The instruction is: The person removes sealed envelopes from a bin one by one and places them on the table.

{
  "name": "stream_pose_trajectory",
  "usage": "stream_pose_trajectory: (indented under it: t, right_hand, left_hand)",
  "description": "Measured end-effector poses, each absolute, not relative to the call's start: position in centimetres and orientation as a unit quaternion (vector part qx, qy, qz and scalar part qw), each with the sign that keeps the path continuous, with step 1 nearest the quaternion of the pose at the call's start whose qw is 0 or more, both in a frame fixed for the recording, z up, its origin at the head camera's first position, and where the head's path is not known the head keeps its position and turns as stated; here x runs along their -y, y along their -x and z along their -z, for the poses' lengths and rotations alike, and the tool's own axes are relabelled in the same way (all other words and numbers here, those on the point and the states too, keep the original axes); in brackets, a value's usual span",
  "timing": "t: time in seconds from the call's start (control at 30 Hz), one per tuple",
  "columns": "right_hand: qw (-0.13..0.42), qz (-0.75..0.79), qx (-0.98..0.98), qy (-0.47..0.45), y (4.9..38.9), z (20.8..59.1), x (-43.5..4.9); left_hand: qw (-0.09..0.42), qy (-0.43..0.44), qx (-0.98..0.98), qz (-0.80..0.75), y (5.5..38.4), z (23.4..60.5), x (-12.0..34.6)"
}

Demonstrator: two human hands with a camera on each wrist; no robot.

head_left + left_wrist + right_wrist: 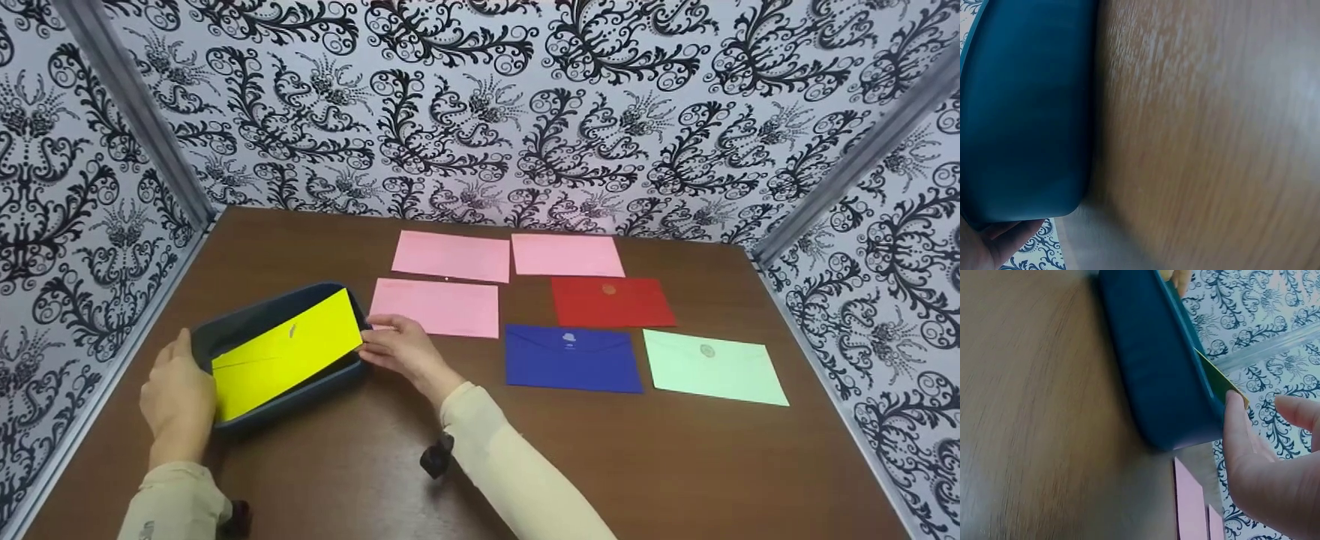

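Observation:
A dark blue-grey plastic bin [259, 305] stands at the left of the table. Inside it a yellow envelope [289, 352] leans at a slant, its right end standing higher near the rim. My left hand [178, 386] grips the bin's left end, fingers along the outer wall; in the left wrist view part of this hand [994, 247] shows below the rim. At the other end, my right hand [405, 351] touches the yellow envelope's right edge. The right wrist view shows one finger of the right hand [1275, 467] against the envelope's corner and another digit held apart.
Pink envelopes [450, 256] lie at the back of the brown table [360, 465]. In front and to the right are a red envelope [615, 304], a blue envelope [574, 367] and a pale green envelope [712, 371]. Patterned walls [465, 112] enclose the table.

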State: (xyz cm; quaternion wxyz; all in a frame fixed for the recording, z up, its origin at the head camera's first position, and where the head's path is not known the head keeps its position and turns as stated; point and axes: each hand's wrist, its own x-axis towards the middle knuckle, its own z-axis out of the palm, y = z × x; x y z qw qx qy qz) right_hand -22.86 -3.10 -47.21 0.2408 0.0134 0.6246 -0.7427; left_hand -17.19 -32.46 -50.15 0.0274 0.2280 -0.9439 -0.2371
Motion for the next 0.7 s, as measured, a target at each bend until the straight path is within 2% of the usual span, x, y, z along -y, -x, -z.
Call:
stream_pose_trajectory:
  t: [0.7]
  right_hand:
    - [0.142, 0.653, -0.744, -0.006, 22.8, 47.7, 5.4]
  left_hand:
    - [0.031, -0.236, 0.942, 0.236, 17.2, 50.0, 32.3]
